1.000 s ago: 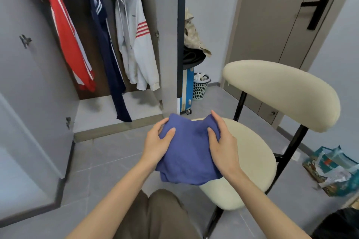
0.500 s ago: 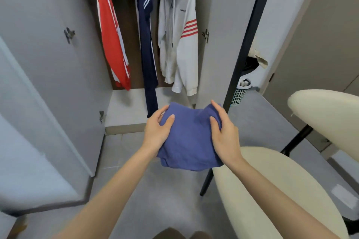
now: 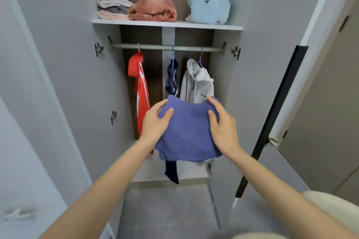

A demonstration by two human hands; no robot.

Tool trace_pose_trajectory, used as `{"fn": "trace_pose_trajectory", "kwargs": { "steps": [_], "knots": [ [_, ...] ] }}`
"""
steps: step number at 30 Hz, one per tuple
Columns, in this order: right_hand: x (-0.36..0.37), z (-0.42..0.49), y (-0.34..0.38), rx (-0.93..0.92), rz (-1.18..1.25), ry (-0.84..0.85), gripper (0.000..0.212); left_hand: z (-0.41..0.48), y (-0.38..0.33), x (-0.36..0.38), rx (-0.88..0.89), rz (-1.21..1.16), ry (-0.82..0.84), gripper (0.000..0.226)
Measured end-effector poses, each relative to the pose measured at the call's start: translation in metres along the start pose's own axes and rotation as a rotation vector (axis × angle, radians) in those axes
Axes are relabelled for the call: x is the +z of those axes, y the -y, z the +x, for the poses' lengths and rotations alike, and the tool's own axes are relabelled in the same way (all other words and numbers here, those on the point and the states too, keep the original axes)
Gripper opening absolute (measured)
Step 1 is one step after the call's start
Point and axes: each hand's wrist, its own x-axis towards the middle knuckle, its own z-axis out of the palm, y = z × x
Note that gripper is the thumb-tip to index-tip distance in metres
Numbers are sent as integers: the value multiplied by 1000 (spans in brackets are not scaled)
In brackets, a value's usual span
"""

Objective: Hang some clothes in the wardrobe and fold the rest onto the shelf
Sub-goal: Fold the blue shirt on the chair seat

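I hold a folded blue garment [image 3: 189, 132] in the air in front of the open wardrobe. My left hand [image 3: 155, 122] grips its left edge, thumb on top, and my right hand [image 3: 222, 126] grips its right edge the same way. Above, the wardrobe shelf [image 3: 167, 24] carries a grey and pink folded stack [image 3: 111, 8], a folded salmon-pink piece [image 3: 153, 8] and a folded light blue piece [image 3: 208, 6]. From the rail [image 3: 167, 47] hang a red jacket [image 3: 139, 91], a navy garment [image 3: 172, 79] and a white hooded jacket [image 3: 197, 83], partly hidden behind the blue garment.
Both grey wardrobe doors stand open, the left one [image 3: 48, 83] and the right one [image 3: 262, 64]. A black post [image 3: 272, 122] stands to the right. The cream chair seat [image 3: 334, 207] shows at the bottom right corner. Grey tiled floor lies below.
My view has swung from the chair up to the wardrobe, bringing the shelf and rail into sight. Both hands have carried the blue garment away from the chair toward the wardrobe, grip unchanged.
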Motion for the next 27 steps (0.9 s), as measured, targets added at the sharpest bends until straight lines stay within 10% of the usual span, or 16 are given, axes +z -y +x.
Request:
{"fn": "trace_pose_trajectory", "kwargs": {
  "steps": [12, 27],
  "knots": [
    [-37, 155, 120, -162, 161, -141, 43, 128, -166, -55, 215, -19, -46, 43],
    [-8, 382, 126, -172, 449, -50, 45, 329, -207, -38, 192, -194, -175, 26]
  ]
}}
